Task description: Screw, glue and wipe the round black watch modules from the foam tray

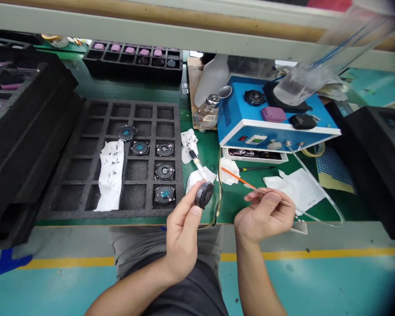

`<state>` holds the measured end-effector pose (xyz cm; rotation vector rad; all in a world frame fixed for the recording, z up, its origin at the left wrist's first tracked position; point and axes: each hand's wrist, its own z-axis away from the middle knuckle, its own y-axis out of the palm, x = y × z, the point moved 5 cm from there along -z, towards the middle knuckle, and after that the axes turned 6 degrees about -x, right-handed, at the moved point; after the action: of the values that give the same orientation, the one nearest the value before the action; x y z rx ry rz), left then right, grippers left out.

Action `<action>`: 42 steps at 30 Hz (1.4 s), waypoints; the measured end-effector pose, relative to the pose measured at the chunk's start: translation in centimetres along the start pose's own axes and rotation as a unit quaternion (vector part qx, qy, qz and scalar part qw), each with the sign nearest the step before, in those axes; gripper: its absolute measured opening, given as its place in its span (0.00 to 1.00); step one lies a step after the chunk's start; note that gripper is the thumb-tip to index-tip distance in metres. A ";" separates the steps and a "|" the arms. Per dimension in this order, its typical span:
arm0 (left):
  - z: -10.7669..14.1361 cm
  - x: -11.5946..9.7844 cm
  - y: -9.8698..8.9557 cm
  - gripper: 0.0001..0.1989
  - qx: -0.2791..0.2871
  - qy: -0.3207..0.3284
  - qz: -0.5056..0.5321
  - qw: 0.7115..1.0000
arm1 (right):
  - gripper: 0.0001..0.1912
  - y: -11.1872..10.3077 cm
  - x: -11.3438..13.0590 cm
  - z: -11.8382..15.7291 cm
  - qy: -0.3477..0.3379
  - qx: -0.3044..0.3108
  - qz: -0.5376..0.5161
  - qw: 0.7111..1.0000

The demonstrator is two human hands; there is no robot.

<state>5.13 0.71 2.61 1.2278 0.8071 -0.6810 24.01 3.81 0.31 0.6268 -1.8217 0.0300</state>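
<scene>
My left hand (183, 228) is closed around the edge of a round black watch body (204, 195), tilted on its side above the bench's front edge. My right hand (265, 214) pinches a thin stick with an orange tip (235, 174), which points left towards the watch body but stays apart from it. A clear tube (319, 186) runs from behind my right hand to the front of a blue box-shaped machine (279, 123). In the black foam tray (136, 191) on the left lie several round watch bodies (164, 171) and a strip of white paper (111, 175) with dark bits on it.
A glass bottle with a metal top (209, 114) stands beside the machine. A purple case (273, 114) and a clear cup (294, 85) sit on top of it. Stacked black foam trays (36, 118) rise at the left. A shelf beam (151, 22) crosses above the bench.
</scene>
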 end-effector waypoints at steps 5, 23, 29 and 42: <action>0.3 -0.3 -0.1 0.18 -0.048 -0.037 0.040 0.997 | 0.16 0.1 0.1 0.0 -0.003 0.000 0.001 1.000; 0.5 -1.2 0.4 0.16 -0.071 -0.131 0.147 0.978 | 0.15 0.2 -0.1 0.2 -0.003 0.027 0.020 0.999; 0.5 -1.4 0.3 0.16 -0.077 -0.141 0.149 0.976 | 0.15 0.2 0.0 0.2 -0.004 0.031 0.019 0.999; -0.8 -3.4 -1.2 0.15 -0.099 -0.132 0.165 0.972 | 0.18 0.2 0.6 1.4 0.066 0.275 0.190 0.940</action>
<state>2.17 1.34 4.69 1.0312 0.4240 -0.4672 22.54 3.27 0.45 0.6250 -1.7790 0.8459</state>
